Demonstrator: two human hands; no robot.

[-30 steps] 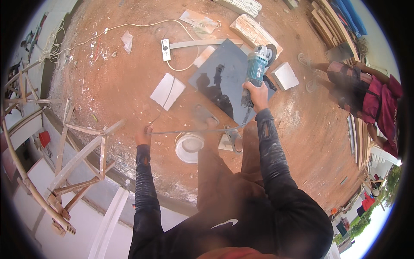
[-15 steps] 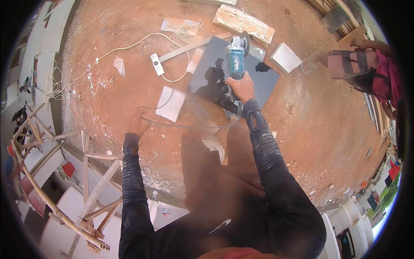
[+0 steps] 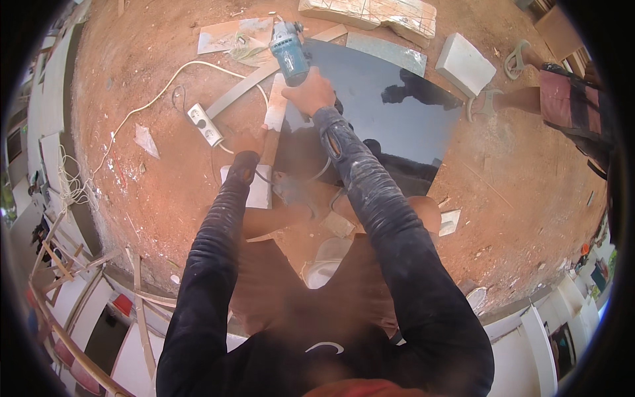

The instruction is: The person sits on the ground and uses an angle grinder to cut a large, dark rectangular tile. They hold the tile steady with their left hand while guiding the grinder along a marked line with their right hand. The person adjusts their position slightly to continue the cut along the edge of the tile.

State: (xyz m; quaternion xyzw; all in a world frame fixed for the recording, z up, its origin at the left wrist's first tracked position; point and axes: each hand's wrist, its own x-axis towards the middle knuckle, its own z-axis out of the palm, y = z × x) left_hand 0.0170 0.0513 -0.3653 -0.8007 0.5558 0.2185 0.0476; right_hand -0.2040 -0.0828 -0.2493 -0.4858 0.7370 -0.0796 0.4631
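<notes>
My right hand (image 3: 311, 93) is wrapped round the rear of a teal angle grinder (image 3: 288, 56). Its metal head points away from me, past the far-left corner of a glossy black slab (image 3: 370, 99). Whether the grinder rests on anything cannot be told. My left hand (image 3: 249, 141) is low between a white power strip (image 3: 204, 124) and a narrow wooden strip (image 3: 272, 141) along the slab's left edge; its fingers are blurred. A grey cable (image 3: 323, 173) loops below the slab near my legs, partly hidden by my arms.
Another person's sandalled foot (image 3: 486, 104) stands by the slab's right corner, near a white block (image 3: 465, 65). A rough stone block (image 3: 374, 16) lies beyond the slab. A cream extension cord (image 3: 155, 92) winds over the dirt at left. Wooden poles (image 3: 78, 354) stand at lower left.
I have squatted lower over the slab. The grinder in my right hand has moved left and farther away, off the slab's middle. My left hand has moved forward and right, beside the power strip.
</notes>
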